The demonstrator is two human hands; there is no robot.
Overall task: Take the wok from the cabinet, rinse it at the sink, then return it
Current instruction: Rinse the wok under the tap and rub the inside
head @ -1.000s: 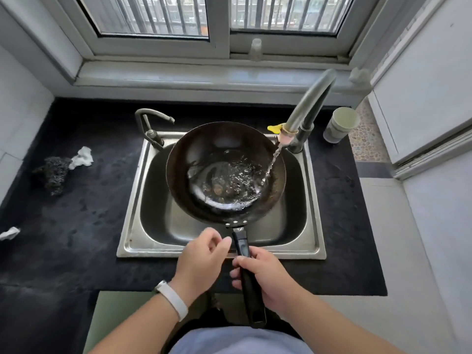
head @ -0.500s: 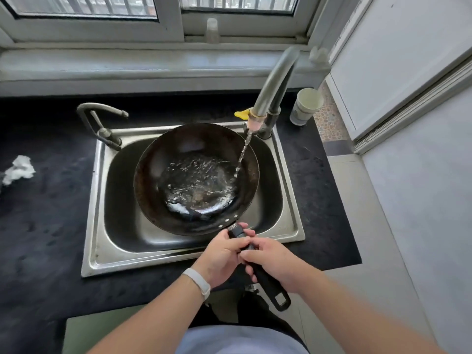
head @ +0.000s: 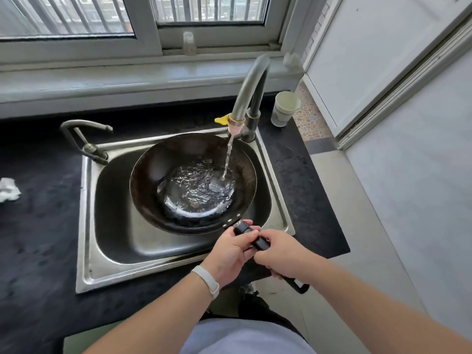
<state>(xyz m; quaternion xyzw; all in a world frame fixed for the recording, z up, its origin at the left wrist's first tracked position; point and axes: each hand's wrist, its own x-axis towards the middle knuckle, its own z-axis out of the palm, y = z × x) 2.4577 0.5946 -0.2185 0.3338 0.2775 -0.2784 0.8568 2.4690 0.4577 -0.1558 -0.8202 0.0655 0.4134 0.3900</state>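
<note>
A dark round wok [head: 153, 185] sits over the steel sink [head: 86, 226], with its black handle pointing toward me at the lower right. Water runs from the tall grey faucet [head: 249, 90] into the wok's right side and pools in its bottom. My left hand [head: 231, 254] grips the handle close to the wok's rim. Just behind it, my right hand [head: 279, 254] holds the handle further down. The handle's looped end sticks out past my right hand.
A small second tap [head: 84, 139] stands at the sink's back left corner. A paper cup [head: 284, 108] sits on the black counter [head: 38, 251] right of the faucet. Crumpled white paper [head: 9, 189] lies at the far left. The window sill runs behind the sink.
My left hand has closed onto the handle beside my right hand. The wok's handle has swung to the right and more water has gathered in the wok.
</note>
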